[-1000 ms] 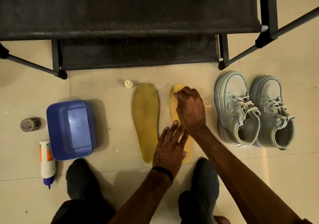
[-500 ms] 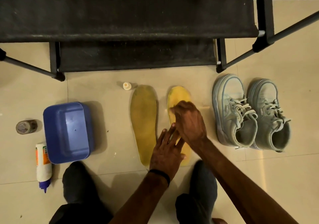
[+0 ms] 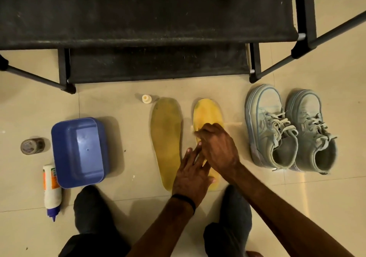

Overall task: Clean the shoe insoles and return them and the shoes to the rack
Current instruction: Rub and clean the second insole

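Fingers (image 3: 195,154) of left hand (image 3: 191,174) lie straight, pressing right insole (image 3: 207,114) to floor (image 3: 128,133); right hand (image 3: 216,146) curls over a thin stick (image 3: 234,124) mid-insole, beside shoes (image 3: 289,129).

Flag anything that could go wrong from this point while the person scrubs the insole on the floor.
1. The left hand pins only the heel end of the right insole; a hard stroke by the right hand might slide or buckle it.
2. The small cap stands loose near the left insole and could get knocked away.
3. Runoff might reach the shoes standing close by.
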